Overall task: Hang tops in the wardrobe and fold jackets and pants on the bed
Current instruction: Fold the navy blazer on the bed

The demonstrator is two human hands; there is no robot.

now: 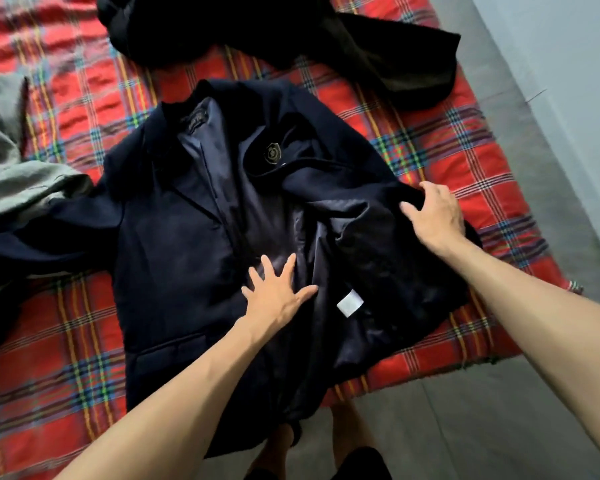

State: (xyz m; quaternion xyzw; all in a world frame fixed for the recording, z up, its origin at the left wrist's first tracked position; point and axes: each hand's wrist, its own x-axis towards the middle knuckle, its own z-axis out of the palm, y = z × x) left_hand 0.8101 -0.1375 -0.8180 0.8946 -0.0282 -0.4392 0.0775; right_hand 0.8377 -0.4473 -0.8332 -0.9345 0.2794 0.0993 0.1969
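Two bare hands work a soft navy jacket [174, 244] at frame centre on the bed [66, 358]: left hand [278, 296] pressing flat, fingers spread; right hand [433, 216] gripping its slippery-lined front edge.

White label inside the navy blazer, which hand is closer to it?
Left. The left hand presses flat on the navy blazer just beside the white label; the right hand grips its edge, farther up and right.
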